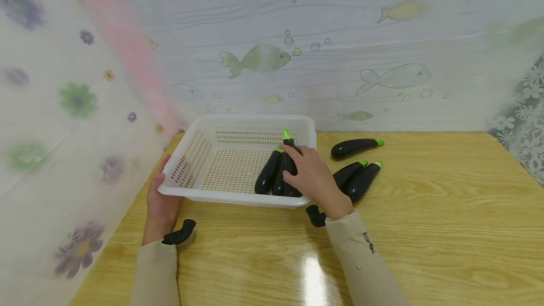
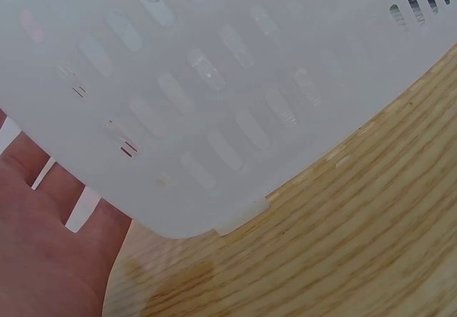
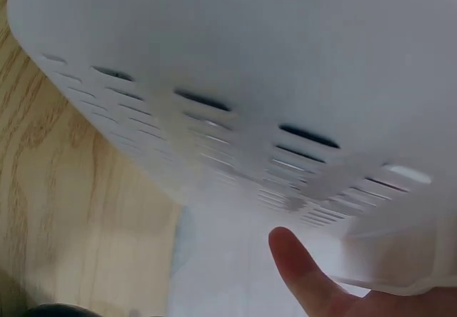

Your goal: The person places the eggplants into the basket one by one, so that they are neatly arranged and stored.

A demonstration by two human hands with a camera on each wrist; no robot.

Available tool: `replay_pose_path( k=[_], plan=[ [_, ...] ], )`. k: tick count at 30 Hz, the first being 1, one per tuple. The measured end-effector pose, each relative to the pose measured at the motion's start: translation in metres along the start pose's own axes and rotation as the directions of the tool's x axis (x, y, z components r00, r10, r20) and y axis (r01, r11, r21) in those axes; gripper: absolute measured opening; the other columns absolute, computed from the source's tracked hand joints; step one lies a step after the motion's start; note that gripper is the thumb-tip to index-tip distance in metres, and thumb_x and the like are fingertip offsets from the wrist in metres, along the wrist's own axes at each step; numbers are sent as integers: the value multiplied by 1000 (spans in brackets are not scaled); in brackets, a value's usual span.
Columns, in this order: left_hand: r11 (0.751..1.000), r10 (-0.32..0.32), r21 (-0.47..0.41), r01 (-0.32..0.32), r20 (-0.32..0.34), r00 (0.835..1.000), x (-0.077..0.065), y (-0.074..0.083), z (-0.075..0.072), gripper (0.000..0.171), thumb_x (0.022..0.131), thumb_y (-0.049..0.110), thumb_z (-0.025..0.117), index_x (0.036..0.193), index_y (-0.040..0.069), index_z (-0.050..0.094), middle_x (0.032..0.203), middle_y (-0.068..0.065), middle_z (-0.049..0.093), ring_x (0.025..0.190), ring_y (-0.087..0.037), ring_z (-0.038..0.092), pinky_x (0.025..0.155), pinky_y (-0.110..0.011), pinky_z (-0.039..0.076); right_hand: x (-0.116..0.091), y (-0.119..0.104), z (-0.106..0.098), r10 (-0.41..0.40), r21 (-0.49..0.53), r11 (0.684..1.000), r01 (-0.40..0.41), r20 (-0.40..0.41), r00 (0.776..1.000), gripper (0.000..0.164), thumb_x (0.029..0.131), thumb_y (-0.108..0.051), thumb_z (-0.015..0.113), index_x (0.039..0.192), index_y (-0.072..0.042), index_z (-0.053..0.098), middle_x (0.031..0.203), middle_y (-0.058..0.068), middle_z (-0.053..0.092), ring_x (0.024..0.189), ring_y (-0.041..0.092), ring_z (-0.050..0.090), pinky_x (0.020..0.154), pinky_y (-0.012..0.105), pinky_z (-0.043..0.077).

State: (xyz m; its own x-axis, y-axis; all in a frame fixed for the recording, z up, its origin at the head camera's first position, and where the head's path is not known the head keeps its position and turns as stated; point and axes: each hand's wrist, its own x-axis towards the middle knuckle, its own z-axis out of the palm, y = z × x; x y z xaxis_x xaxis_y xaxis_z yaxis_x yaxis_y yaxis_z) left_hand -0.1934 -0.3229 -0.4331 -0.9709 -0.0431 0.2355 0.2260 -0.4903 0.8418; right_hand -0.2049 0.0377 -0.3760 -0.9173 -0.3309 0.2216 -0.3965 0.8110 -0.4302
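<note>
A white plastic basket (image 1: 238,197) with slotted walls stands at the back left of the table. My left hand (image 1: 163,202) grips its left front corner, thumb at the rim; in the left wrist view the fingers (image 2: 53,188) pass behind the wall. Inside, at the right end, lie a few dark eggplants with green caps, among them a left one (image 1: 267,174). Reaching over the right rim, my right hand (image 1: 312,174) holds the rightmost eggplant (image 1: 289,141) between thumb and fingers. The right wrist view shows the thumb (image 3: 300,267) beside the basket wall (image 3: 214,53).
Right of the basket, one eggplant (image 1: 357,148) lies near the back edge of the wooden table (image 1: 446,211). Two more, a front one (image 1: 363,183) and one partly hidden by my right hand (image 1: 348,174), lie nearer. Fish-patterned sheeting (image 1: 323,84) hangs behind, flowered sheeting (image 1: 55,122) at the left.
</note>
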Motion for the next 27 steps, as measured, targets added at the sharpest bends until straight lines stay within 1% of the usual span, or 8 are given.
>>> replay_pose_path(
  k=[7, 8, 9, 15, 16, 18, 22, 27],
  plan=[
    [1000, -7, 11, 7, -12, 1000, -1, 0, -1, 53, 95, 28, 35, 146, 18, 23, 146, -2, 31, 126, -18, 38, 98, -31, 37, 0, -2, -1, 4, -16, 1000, -3, 30, 1000, 58, 87, -31, 58, 141, -26, 36, 133, 12, 45, 118, 30, 43, 91, 45, 42],
    [1000, -8, -2, 8, -8, 1000, -1, 0, -1, 53, 95, 28, 35, 145, 18, 23, 147, -2, 31, 127, -18, 38, 99, -31, 36, 0, -2, -1, 5, -19, 1000, -4, 35, 999, 59, 87, -31, 59, 141, -26, 36, 134, 12, 44, 118, 30, 43, 90, 45, 42],
    [1000, -9, -18, 9, -4, 1000, -1, 0, -2, 53, 95, 27, 36, 145, 18, 24, 147, -2, 31, 127, -18, 38, 99, -32, 36, 0, -2, -1, 5, -20, 1000, -4, 36, 999, 59, 87, -31, 60, 141, -25, 37, 134, 13, 44, 118, 30, 43, 90, 45, 42],
    [1000, -7, -25, 7, 5, 1000, 2, -2, -4, 53, 95, 28, 38, 145, 18, 25, 146, -2, 32, 127, -18, 38, 99, -32, 36, 1, -2, -2, 10, -17, 1000, -9, 45, 999, 58, 86, -29, 62, 139, -24, 40, 136, 14, 42, 119, 31, 42, 89, 44, 43],
    [1000, -5, -10, 5, 0, 1000, 2, -2, -4, 53, 94, 29, 38, 145, 19, 25, 145, -2, 33, 127, -18, 38, 99, -32, 36, 1, -2, -2, 12, -19, 1000, -11, 49, 999, 57, 86, -29, 62, 139, -24, 40, 136, 14, 41, 120, 31, 42, 89, 44, 43],
    [1000, -4, -10, 4, -3, 1000, 2, -2, -4, 54, 94, 29, 38, 145, 18, 25, 145, -2, 33, 127, -18, 38, 99, -31, 36, 1, -2, -3, 14, -23, 1000, -13, 53, 998, 56, 86, -30, 61, 139, -25, 41, 137, 15, 40, 121, 31, 41, 89, 44, 43],
    [1000, -3, -5, 3, -11, 1000, 3, -2, -4, 55, 93, 30, 39, 145, 18, 24, 145, -2, 33, 127, -18, 37, 100, -31, 35, 1, -3, -2, 30, -29, 999, -28, 67, 997, 56, 87, -32, 60, 139, -25, 39, 141, 15, 36, 124, 31, 39, 88, 45, 44],
    [1000, -6, -27, 5, -2, 1000, 2, -1, -2, 55, 94, 29, 38, 146, 17, 22, 146, -3, 32, 126, -18, 38, 100, -32, 35, 1, -3, -2, 61, -10, 998, -61, 81, 995, 57, 88, -33, 59, 140, -24, 39, 147, 12, 28, 130, 30, 33, 85, 46, 46]
  ],
)
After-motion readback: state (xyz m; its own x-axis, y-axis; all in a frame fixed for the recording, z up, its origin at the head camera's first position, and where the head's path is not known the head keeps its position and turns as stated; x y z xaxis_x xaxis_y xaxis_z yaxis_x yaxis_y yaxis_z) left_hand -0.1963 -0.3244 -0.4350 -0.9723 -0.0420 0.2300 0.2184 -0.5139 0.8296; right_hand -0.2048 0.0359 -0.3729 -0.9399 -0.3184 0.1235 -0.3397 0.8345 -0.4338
